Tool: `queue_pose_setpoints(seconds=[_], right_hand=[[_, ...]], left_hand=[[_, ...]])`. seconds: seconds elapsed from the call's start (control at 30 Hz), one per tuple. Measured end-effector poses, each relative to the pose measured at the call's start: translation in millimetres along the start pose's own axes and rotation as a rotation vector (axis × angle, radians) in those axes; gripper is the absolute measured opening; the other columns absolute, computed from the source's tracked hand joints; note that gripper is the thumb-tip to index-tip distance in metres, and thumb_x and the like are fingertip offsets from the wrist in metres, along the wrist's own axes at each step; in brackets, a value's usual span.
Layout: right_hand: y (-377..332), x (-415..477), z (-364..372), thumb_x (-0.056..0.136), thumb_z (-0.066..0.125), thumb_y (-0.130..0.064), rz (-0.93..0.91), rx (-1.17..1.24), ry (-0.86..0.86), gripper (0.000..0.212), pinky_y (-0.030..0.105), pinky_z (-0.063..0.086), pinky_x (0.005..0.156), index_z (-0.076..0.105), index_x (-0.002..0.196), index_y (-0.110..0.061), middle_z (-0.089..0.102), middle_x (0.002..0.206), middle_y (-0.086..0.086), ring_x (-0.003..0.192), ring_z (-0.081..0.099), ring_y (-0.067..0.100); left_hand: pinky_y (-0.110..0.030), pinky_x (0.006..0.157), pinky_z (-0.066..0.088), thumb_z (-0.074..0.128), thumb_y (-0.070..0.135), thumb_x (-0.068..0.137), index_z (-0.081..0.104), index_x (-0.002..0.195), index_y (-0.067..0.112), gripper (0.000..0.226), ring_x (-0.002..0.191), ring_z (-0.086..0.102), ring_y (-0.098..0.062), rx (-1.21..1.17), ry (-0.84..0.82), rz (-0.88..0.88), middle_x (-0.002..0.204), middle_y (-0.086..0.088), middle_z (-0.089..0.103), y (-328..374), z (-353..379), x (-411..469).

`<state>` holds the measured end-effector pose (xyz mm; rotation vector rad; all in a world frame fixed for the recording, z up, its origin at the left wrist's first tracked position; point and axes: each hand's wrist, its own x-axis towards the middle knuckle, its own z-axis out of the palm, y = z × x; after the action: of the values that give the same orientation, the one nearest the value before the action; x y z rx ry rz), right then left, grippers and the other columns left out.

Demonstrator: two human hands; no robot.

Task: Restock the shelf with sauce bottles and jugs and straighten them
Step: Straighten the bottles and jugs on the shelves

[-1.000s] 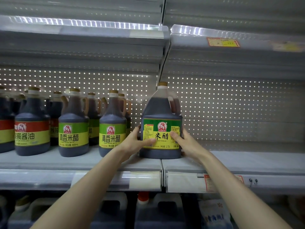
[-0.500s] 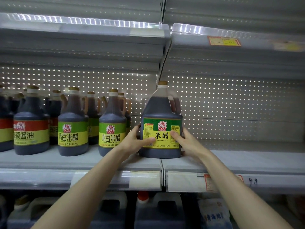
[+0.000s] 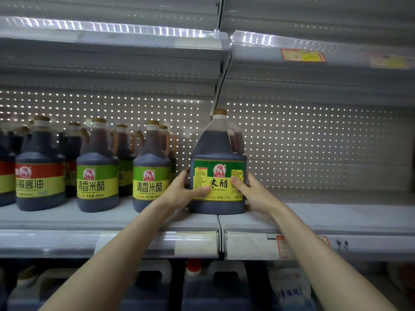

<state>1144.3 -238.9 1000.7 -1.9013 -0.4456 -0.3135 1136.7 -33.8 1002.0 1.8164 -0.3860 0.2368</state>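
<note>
A large dark rice vinegar jug with a green and yellow label and a tan cap stands upright on the grey shelf, right at the seam between two shelf sections. My left hand grips its left side, thumb across the label's lower left. On the jug's right side, my right hand holds on with the thumb on the label. Left of the jug stands a row of smaller dark bottles: two with green-yellow labels and one with a red-yellow label, with more behind them.
To the right of the jug the shelf section holds nothing in view. A perforated back panel and an upper shelf enclose the space. Large jugs and a white bag sit on the shelf below.
Both hands keep the same hold on the jug. The jug stays in place on the shelf with no clear shift.
</note>
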Motion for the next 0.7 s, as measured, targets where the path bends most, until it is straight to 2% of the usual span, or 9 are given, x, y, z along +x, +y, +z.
queue_pose_setpoints(seconds=[0.1, 0.2, 0.3, 0.43, 0.57, 0.63, 0.7], right_hand=[[0.1, -0.6, 0.4, 0.097, 0.049, -0.036, 0.004, 0.000, -0.007, 0.037, 0.009, 0.049, 0.067, 0.044, 0.131, -0.023, 0.062, 0.118, -0.007, 0.095, 0.059, -0.004], [-1.0, -1.3, 0.3, 0.098, 0.048, -0.035, 0.014, -0.008, -0.012, 0.036, 0.009, 0.049, 0.067, 0.043, 0.132, -0.024, 0.062, 0.120, -0.006, 0.094, 0.059, -0.003], [-0.8, -0.4, 0.0, 0.098, 0.047, -0.033, 0.016, 0.002, -0.017, 0.035, 0.006, 0.047, 0.064, 0.042, 0.132, -0.023, 0.061, 0.115, -0.009, 0.092, 0.058, -0.006], [-3.7, -1.3, 1.0, 0.099, 0.047, -0.032, 0.027, 0.015, -0.023, 0.033, 0.009, 0.050, 0.066, 0.042, 0.130, -0.023, 0.062, 0.110, -0.011, 0.091, 0.059, -0.006], [-8.0, -3.2, -1.9, 0.098, 0.050, -0.034, 0.042, -0.015, -0.002, 0.036, 0.015, 0.049, 0.076, 0.044, 0.131, -0.021, 0.061, 0.123, -0.005, 0.097, 0.060, 0.004], [-12.0, -6.5, -2.1, 0.097, 0.052, -0.030, 0.023, -0.024, 0.021, 0.037, 0.014, 0.047, 0.074, 0.045, 0.132, -0.020, 0.061, 0.123, -0.004, 0.096, 0.059, 0.004], [-14.4, -11.0, -1.8, 0.096, 0.056, -0.029, 0.001, -0.029, 0.044, 0.033, 0.017, 0.048, 0.079, 0.047, 0.127, -0.025, 0.061, 0.125, -0.004, 0.101, 0.059, 0.006]], left_hand=[[-0.025, 0.086, 0.040, 0.068, 0.015, 0.086, 0.026, 0.147, 0.013, 0.074, 0.082, 0.050, 0.004, -0.011, 0.003, -0.006, 0.100, 0.013, 0.055, -1.8, -0.2, 0.9], [-0.029, 0.091, 0.041, 0.070, 0.017, 0.084, 0.029, 0.146, 0.014, 0.074, 0.094, 0.053, -0.005, -0.006, -0.002, -0.011, 0.114, 0.006, 0.059, -3.6, -1.1, 2.7], [-0.035, 0.099, 0.044, 0.073, 0.020, 0.081, 0.029, 0.147, 0.013, 0.080, 0.108, 0.055, -0.014, 0.000, -0.006, -0.025, 0.113, 0.005, 0.061, -6.4, -2.4, 4.9], [-0.031, 0.093, 0.043, 0.070, 0.018, 0.084, 0.034, 0.142, 0.015, 0.069, 0.103, 0.055, -0.012, 0.023, -0.019, -0.019, 0.117, 0.005, 0.060, -3.2, -2.7, 4.4], [-0.037, 0.100, 0.045, 0.070, 0.022, 0.085, 0.044, 0.129, 0.021, 0.052, 0.112, 0.058, -0.017, 0.093, -0.022, -0.026, 0.115, 0.004, 0.062, 1.9, -1.5, 4.3], [-0.037, 0.096, 0.048, 0.070, 0.025, 0.085, 0.048, 0.122, 0.021, 0.043, 0.106, 0.060, -0.015, 0.160, -0.005, -0.014, 0.114, 0.004, 0.064, 4.6, -2.1, 1.8], [-0.033, 0.090, 0.050, 0.069, 0.027, 0.086, 0.047, 0.126, 0.018, 0.046, 0.100, 0.059, -0.013, 0.197, 0.029, 0.011, 0.107, 0.007, 0.062, 7.9, -3.8, -5.0]])
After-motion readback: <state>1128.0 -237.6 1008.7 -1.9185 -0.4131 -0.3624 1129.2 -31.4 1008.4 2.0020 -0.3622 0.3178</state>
